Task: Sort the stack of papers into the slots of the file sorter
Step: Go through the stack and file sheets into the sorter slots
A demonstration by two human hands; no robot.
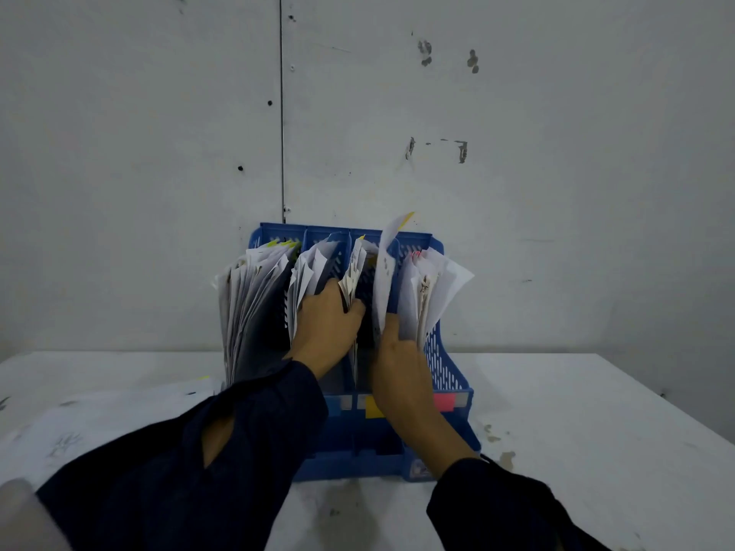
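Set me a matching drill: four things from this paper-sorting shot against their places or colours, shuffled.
Things:
1. file sorter
2. pink tag
3. left hand
4. loose sheets

Places or colours:
A. flat on the table, left of the sorter
B. blue
C. front edge of the sorter, by the right wrist
D. among papers in a middle slot

Pairs: 1-B, 2-C, 3-D, 4-A

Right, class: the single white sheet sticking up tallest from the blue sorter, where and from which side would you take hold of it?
Pinch the tall sheet at its free upper edge, coming from above. It stands upright and rises clear of the blue sorter's dividers, whereas its lower part is hemmed in by neighbouring papers and the right hand.
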